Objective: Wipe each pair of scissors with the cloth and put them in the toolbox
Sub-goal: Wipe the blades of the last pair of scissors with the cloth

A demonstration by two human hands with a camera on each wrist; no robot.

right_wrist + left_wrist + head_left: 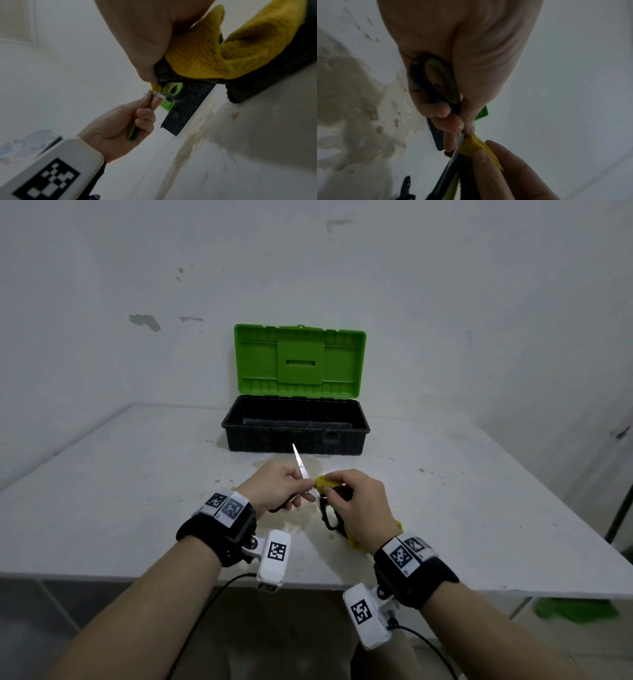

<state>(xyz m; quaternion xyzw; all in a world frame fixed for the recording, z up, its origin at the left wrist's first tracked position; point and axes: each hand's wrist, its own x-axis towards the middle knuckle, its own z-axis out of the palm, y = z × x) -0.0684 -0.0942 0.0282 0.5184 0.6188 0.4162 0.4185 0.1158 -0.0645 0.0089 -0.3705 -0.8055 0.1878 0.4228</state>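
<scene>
My left hand (pixel 301 489) grips a pair of scissors (pixel 300 465) by the black-and-green handle (pixel 436 83), with the silver blade pointing up towards the toolbox. My right hand (pixel 330 487) pinches a yellow cloth (pixel 323 482) around the base of that blade (pixel 456 148). The rest of the cloth (pixel 231 54) hangs under my right palm. A second pair of scissors (pixel 329 513) with black handles lies on the table below my right hand. Behind the hands stands the black toolbox (pixel 294 436), its green lid (pixel 298 361) upright and open.
The white table (pixel 120 491) has a stained patch (pixel 351 101) around the hands. Its near edge runs just under my wrists, and a wall stands close behind the toolbox. Something green (pixel 575 611) lies on the floor at the right.
</scene>
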